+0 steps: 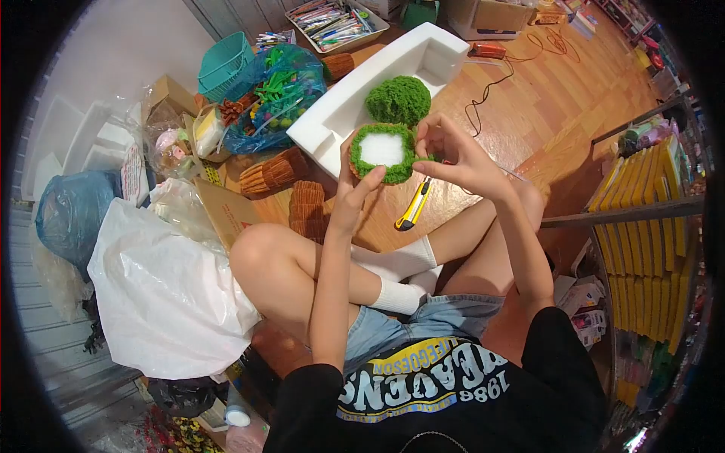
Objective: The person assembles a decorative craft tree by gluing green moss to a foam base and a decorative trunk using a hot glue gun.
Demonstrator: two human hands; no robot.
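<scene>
My left hand (355, 198) grips a squarish green-rimmed piece (381, 149), its thumb over the near edge. The piece has a flat white middle and a fuzzy green border, with some brown at its outer edge. My right hand (470, 167) is at the piece's right side, thumb and fingertips drawn together by the green border. What lies between those fingertips is too small to make out. A fuzzy green ball (400, 100) sits just beyond, at the white foam tray (325, 113). Below my right hand, a yellow and black utility knife (413, 208) lies on the floor.
Brown ribbed pieces (273, 171) lie left of my hands. Behind them are a blue plastic bag (291, 94) of green pieces and a teal basket (225, 66). A pen tray (336, 26) stands farther back. A rack of yellow packs (642, 226) stands right; a cable (483, 102) crosses the floor.
</scene>
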